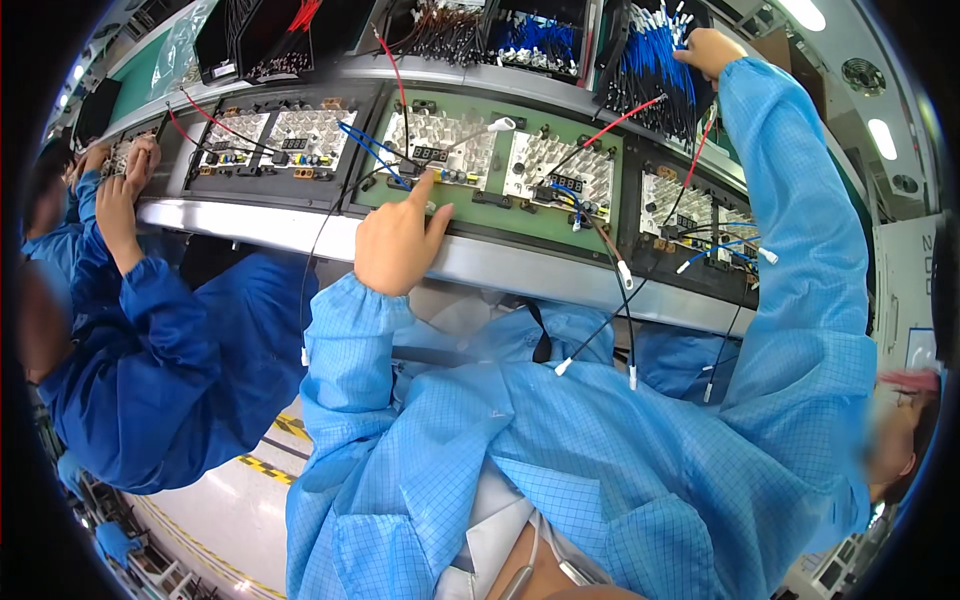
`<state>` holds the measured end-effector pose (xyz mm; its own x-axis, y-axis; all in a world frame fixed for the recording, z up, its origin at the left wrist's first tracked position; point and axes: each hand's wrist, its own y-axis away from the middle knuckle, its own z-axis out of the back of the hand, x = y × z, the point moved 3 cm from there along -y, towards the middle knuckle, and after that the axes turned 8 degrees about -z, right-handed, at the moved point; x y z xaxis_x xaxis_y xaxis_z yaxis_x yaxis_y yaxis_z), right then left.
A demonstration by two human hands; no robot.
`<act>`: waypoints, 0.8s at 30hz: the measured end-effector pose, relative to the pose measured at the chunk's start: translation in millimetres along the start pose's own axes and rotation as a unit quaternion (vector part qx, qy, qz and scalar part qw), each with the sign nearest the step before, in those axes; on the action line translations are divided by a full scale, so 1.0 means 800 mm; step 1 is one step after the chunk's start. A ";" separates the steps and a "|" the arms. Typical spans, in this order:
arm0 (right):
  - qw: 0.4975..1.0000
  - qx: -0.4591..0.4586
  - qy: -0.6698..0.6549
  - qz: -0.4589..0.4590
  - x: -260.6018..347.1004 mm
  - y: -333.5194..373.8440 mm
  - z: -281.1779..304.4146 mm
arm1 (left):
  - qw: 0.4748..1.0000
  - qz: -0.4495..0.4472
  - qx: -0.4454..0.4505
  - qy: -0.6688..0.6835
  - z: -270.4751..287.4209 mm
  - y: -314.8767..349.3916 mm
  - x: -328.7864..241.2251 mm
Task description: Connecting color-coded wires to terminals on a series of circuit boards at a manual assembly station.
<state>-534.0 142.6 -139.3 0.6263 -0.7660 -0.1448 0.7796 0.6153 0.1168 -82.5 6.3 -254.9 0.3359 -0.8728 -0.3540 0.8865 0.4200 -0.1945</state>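
My left hand [398, 243] is at the near edge of the green fixture [476, 212]. Its index finger is stretched onto the lower edge of a circuit board [443, 140] with a small digit display, and its thumb stands apart. Blue wires [372, 147] and a black wire run beside that fingertip. Far right, my right hand [712, 52] reaches into a black bin of blue wires [650, 60] with white ends. Its fingers are bent together at the wire tips; what is between them is hidden. A second board [560, 172] sits in the same fixture, with red, blue and brown wires attached.
More boards lie in dark fixtures to the left [268, 138] and right [690, 212]. Bins of brown wires [440, 35] and blue wires [533, 42] stand behind. Loose wire ends hang over the metal rail [500, 258]. A co-worker in dark blue [190, 370] works at left.
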 end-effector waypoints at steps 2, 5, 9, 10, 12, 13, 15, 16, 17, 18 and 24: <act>0.993 -0.097 -0.060 0.043 0.002 0.014 0.027 | 1.000 0.006 -0.002 0.016 0.002 0.002 0.001; 0.951 -0.208 -0.050 0.221 0.021 0.078 0.111 | 0.998 0.015 0.029 0.057 0.002 0.001 -0.003; 0.950 0.047 -0.157 0.264 0.133 0.206 0.153 | 0.996 0.020 -0.021 0.087 0.001 0.013 -0.004; 0.927 0.117 -0.155 0.321 0.149 0.238 0.146 | 0.996 0.011 -0.028 0.086 0.000 0.010 -0.007; 0.823 0.140 -0.119 0.538 0.216 0.271 0.130 | 0.996 0.036 -0.048 0.070 0.001 0.012 -0.005; 0.805 0.151 -0.058 0.571 0.240 0.287 0.128 | 0.994 0.054 -0.054 0.075 0.000 0.009 -0.003; 0.770 0.185 -0.036 0.609 0.264 0.317 0.096 | 0.996 0.038 -0.061 0.055 0.002 0.010 -0.010; 0.772 0.192 -0.022 0.606 0.271 0.312 0.078 | 0.996 0.033 -0.056 0.064 0.002 0.004 -0.012; 0.771 0.201 -0.010 0.605 0.274 0.305 0.061 | 0.995 0.042 -0.059 0.068 0.000 0.000 -0.013; 0.765 0.205 -0.003 0.610 0.279 0.295 0.053 | 0.995 0.032 -0.058 0.069 -0.002 -0.004 -0.015; 0.820 0.427 0.040 0.379 0.290 0.233 0.039 | 0.992 0.030 -0.076 0.093 -0.005 -0.011 -0.025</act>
<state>-243.4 73.5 -120.5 0.9554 -0.1887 0.2272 -0.0961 0.5286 0.8434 -98.4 21.2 -249.9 0.3100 -0.7897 -0.5295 0.8032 0.5154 -0.2985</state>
